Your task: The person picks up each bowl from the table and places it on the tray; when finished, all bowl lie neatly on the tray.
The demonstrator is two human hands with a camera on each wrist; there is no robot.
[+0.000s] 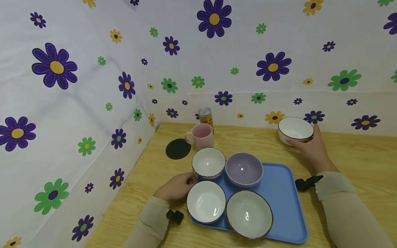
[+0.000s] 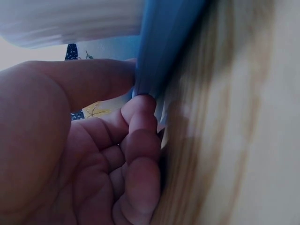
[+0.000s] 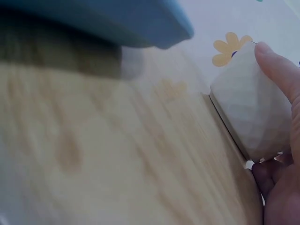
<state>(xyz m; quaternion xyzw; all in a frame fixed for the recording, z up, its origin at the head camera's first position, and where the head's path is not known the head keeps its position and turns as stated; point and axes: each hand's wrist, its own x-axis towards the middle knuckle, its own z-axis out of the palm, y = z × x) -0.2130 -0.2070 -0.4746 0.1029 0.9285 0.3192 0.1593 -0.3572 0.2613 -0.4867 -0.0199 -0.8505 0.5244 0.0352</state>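
At the back right, my right hand (image 1: 312, 148) grips a white bowl (image 1: 295, 128) with a dark rim, thumb at its near side and fingers round the right. In the right wrist view, the faceted outside of this bowl (image 3: 251, 108) shows beside the thumb. My left hand (image 1: 180, 187) pinches the left edge of a blue tray (image 1: 280, 199), the thumb against its rim in the left wrist view. On the tray, a white bowl (image 1: 206, 201), a speckle-rimmed white bowl (image 1: 208, 162), a purple bowl (image 1: 244, 168) and a pale dark-rimmed bowl (image 1: 249, 214) stand close together.
A pink mug (image 1: 203, 137) stands behind the tray, with a drink can (image 1: 205, 116) at its back and a round black coaster (image 1: 178, 148) to its left. Flower-patterned cloth (image 1: 186, 69) walls the wooden table (image 1: 366, 162) at the back and left.
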